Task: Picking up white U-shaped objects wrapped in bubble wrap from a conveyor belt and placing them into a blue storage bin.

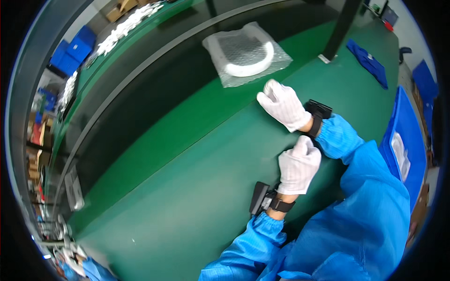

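My left hand point(300, 166), in a white ribbed glove, is closed with its curled fingers beside my right wrist. Whatever those fingers hold, if anything, is hidden. My right hand point(283, 105), gloved the same way, is curled into a loose fist above the green surface, and nothing shows in it. Each wrist wears a black strapped device, one on the left point(262, 199) and one on the right point(318, 110). Beyond my right hand, a clear bubble-wrap bag point(234, 49) lies flat with a white curved piece point(251, 69) inside, apart from both hands.
The green work surface point(187, 187) borders a dark belt point(140, 100). A black post point(342, 30) stands at the far right, near a folded blue cloth point(368, 63). At right is a blue bin point(403, 136) with white contents. Another wrapped item point(74, 189) lies at far left.
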`<state>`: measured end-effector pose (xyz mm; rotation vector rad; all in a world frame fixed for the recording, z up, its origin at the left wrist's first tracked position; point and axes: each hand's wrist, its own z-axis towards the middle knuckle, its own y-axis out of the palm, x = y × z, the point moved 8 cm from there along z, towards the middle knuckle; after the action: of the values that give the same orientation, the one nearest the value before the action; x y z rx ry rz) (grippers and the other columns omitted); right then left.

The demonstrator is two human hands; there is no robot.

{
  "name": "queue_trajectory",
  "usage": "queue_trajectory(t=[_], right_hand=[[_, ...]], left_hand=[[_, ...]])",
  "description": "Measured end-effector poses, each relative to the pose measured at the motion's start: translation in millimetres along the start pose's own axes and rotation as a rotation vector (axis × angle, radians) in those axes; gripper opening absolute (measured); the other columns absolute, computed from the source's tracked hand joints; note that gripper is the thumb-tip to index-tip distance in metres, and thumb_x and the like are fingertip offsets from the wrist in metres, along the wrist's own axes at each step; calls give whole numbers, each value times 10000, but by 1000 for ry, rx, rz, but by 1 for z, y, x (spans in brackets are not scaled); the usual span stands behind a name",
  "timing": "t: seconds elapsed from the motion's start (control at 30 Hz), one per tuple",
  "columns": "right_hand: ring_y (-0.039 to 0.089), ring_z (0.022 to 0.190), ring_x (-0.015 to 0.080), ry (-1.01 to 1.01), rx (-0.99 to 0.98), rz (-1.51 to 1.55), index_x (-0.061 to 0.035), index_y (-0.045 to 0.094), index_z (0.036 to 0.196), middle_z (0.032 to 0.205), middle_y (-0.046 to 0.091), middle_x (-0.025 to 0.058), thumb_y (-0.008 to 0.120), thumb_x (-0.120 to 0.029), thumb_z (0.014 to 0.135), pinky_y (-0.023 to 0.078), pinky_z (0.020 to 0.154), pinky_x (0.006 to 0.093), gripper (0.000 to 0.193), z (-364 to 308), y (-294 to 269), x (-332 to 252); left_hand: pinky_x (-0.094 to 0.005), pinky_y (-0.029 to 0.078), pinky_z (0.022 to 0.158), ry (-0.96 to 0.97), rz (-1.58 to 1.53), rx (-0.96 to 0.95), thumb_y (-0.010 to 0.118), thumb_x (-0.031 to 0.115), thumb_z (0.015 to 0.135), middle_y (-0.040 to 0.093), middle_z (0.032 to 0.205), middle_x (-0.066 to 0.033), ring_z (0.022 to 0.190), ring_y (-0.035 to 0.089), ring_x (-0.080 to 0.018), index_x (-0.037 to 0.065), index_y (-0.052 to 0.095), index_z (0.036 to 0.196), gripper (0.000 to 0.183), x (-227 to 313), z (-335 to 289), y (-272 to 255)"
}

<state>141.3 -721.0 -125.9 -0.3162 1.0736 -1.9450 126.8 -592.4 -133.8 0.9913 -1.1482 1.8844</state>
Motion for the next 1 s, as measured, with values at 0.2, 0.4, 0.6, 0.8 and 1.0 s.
queue_trajectory(t=[0.2,0.4,0.6,0.8,1.0], right_hand=[[549,1081,312,-25,244,-143,-22,458,1258,1249,499,178,760,-223,643,427,959,428,714,44,-44,10],[607,968,316,-122,-107,-146,-34,572,1116,988,637,150,645,-233,703,402,946,459,464,67,28,42],[603,854,355,-246,8,364,-56,628,1010,865,645,161,633,-143,781,456,806,447,245,63,31,64],[644,812,336,11,40,-477,-70,638,988,903,665,167,621,-104,796,494,752,433,196,70,-1,90],[587,693,325,50,232,-332,-48,637,878,773,613,152,639,-127,769,488,655,400,135,44,-75,31]], left_hand=[[-389,473,531,-18,-17,-79,605,66,769,585,620,-70,553,588,-302,102,520,770,92,3,-10,7],[-392,470,536,-62,-55,-57,600,70,771,597,649,-80,566,585,-311,95,532,787,75,-7,-3,0],[-464,467,539,-156,-75,42,569,82,774,570,625,-140,592,586,-381,86,517,746,59,-1,-5,-5],[-506,449,563,-152,-181,273,514,51,773,554,611,-176,596,562,-412,78,495,759,36,-5,-4,2],[-319,464,621,-339,-501,450,517,160,913,529,725,-40,668,531,-193,51,545,828,140,-49,5,-55]])
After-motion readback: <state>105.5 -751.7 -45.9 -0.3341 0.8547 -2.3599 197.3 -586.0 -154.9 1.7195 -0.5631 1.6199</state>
